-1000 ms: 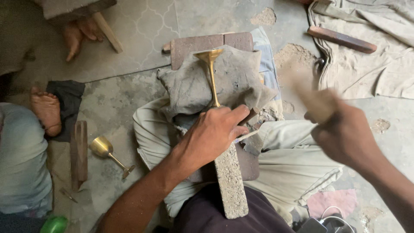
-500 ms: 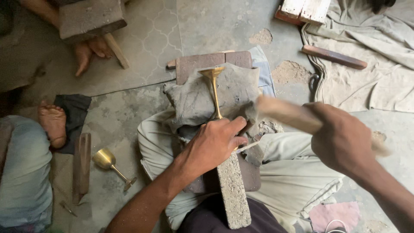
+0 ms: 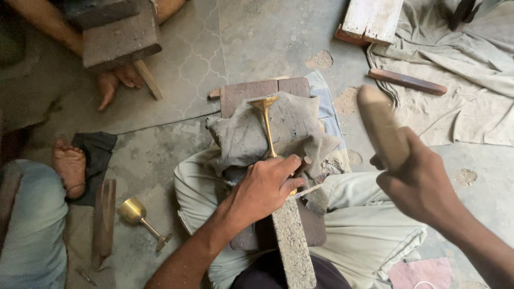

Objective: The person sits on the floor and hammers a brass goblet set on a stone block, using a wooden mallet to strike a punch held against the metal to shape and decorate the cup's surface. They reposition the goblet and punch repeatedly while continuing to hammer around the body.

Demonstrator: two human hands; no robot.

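Note:
My left hand [image 3: 266,186] is closed around the cup end of a brass goblet [image 3: 266,122]. The goblet lies on a grey cloth [image 3: 292,131] draped over a brick [image 3: 251,92], stem and foot pointing away from me. A rough grey bar [image 3: 292,241] runs from under that hand toward my body. My right hand [image 3: 417,182] is raised to the right of the goblet, gripping a wooden stick [image 3: 379,124] that points up and away, blurred by motion.
A second brass goblet [image 3: 140,219] lies on the floor at left beside a wooden stick [image 3: 103,222]. Another person's foot [image 3: 69,168] and hand [image 3: 115,81] are at left, near a wooden block [image 3: 120,32]. Crumpled cloth [image 3: 460,80] and a wooden piece [image 3: 408,81] lie at right.
My right hand has swung the wooden stick: half a second ago it was lowered toward the goblet, now it is raised again. My left hand stays on the goblet. The view has shifted down a little.

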